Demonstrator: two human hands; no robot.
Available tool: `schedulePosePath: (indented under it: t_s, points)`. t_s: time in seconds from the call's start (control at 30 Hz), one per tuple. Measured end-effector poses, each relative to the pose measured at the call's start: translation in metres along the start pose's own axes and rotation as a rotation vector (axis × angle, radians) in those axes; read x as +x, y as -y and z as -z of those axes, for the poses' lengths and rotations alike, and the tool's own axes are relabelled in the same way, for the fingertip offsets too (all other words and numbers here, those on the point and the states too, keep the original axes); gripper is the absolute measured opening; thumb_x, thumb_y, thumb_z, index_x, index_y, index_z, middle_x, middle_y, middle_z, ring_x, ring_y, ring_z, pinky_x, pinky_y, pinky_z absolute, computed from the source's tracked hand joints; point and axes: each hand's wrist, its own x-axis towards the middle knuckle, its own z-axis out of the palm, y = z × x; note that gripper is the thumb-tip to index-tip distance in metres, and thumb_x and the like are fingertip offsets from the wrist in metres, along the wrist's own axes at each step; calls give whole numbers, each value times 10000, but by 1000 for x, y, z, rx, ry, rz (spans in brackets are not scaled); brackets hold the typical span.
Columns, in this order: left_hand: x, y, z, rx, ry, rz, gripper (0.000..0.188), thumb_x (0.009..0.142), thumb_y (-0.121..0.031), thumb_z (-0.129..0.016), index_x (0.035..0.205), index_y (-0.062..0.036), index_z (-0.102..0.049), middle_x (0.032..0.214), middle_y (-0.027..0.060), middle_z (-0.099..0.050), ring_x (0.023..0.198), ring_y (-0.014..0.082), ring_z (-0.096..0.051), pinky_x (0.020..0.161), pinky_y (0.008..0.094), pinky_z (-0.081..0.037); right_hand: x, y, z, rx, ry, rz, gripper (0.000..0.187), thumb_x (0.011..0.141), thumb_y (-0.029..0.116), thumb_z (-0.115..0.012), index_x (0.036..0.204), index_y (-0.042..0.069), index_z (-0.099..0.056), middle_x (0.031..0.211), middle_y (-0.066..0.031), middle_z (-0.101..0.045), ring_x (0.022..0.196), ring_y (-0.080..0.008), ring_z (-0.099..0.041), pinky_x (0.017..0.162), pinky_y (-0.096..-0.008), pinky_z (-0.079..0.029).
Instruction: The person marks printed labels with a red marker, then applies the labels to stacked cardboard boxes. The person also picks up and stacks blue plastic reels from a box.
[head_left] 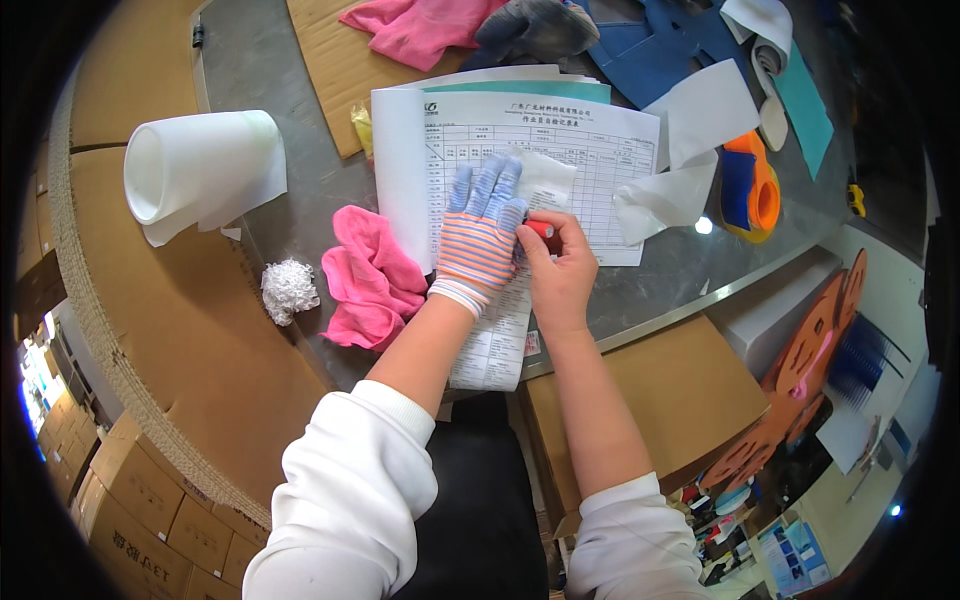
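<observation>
My left hand (478, 238), in a striped glove with blue-grey fingertips, lies flat with fingers stretched over a long printed paper strip (497, 350). The strip rests on a stack of printed form sheets (605, 170) and runs back toward my body. Bare and pressed close to the left hand's thumb side, my right hand (562, 272) pinches a small red object (540, 228). Only its red end shows; the fingers and glove hide the rest, so its kind is unclear. A crumpled pink cloth (370, 285) sits left of my left wrist.
A white roll (205, 168) and a clump of white shreds (289, 291) are at the left. Orange tape (765, 195) and loose white sheets (690, 120) lie at the right. Blue material (650, 50) and another pink cloth (420, 30) are at the back. Cardboard boxes (650, 400) stand below the metal table's edge.
</observation>
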Motion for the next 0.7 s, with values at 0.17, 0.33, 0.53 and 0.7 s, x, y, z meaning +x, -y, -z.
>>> schedulePosePath:
  t_s: [0.17,0.33,0.53,0.7]
  points:
    - [-2,4,-5,31,-50,-79,242,832,-223,-638,1004,-60,-591,1464,162,-484,1362,361,-427,1163,551,-257,-10,16,9,-250,-30,204,151,844,90,-760,952,55,-661,846,-18,-635,725,-105,-578,668,-262,-495]
    - [3,0,-1,54,-63,-14,250,851,-273,-655,969,-63,-590,1458,193,-483,1357,392,-426,1152,574,-263,3,33,34,355,-374,121,87,963,104,-637,1004,41,-593,793,9,-510,680,-81,-455,634,-221,-408]
    - [3,-1,-6,94,-53,-2,252,848,-289,-662,927,-64,-582,1482,204,-453,1366,396,-414,1153,587,-252,22,-3,2,868,-144,-148,129,960,86,-607,1081,45,-584,789,-6,-542,726,-96,-520,726,-258,-458]
    - [-8,-5,12,96,-57,57,260,818,-261,-677,960,-75,-566,1496,194,-444,1372,403,-411,1154,602,-237,31,-2,-14,962,-146,-120,225,950,51,-596,1168,46,-540,873,-34,-602,848,-136,-586,893,-304,-487]
